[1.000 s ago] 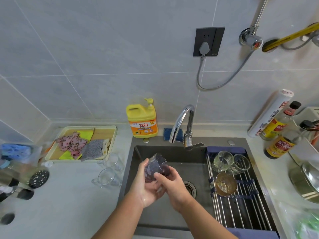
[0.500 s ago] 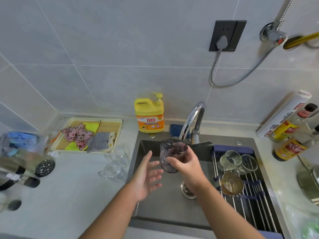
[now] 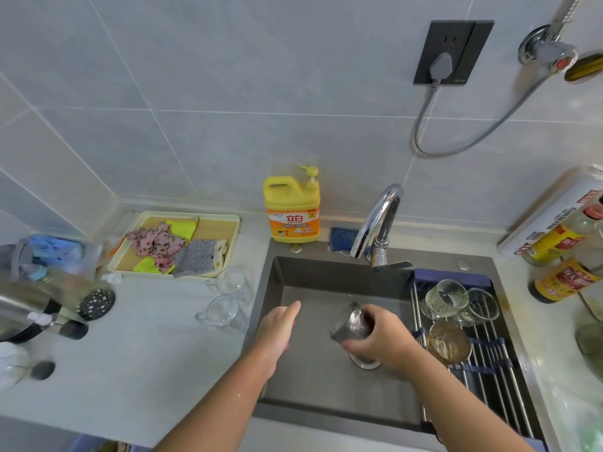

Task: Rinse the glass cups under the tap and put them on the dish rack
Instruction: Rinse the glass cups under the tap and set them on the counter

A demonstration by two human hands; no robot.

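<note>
My right hand (image 3: 383, 337) grips a dark-tinted glass cup (image 3: 349, 327), tilted with its mouth down and to the left over the sink (image 3: 326, 380) and its drain. My left hand (image 3: 279, 327) hovers over the sink's left side, fingers straight, holding nothing. The chrome tap (image 3: 378, 220) stands behind; I see no water running. Three glass cups lie on the dish rack (image 3: 496, 380): two clear cups (image 3: 447, 296) (image 3: 483, 305) and an amber cup (image 3: 449, 342). Two clear glass cups (image 3: 231, 283) (image 3: 225, 313) stand on the counter left of the sink.
A yellow detergent bottle (image 3: 292, 210) and a blue sponge (image 3: 342, 238) sit behind the sink. A tray of cloths (image 3: 177, 244) lies at the back left, pots and lids (image 3: 39, 308) at far left. Sauce bottles (image 3: 567, 272) and a roll (image 3: 551, 213) crowd the right counter.
My right hand has lowered the dark cup from under the tap and tipped it mouth-down over the drain. My left hand let go earlier and has drifted left.
</note>
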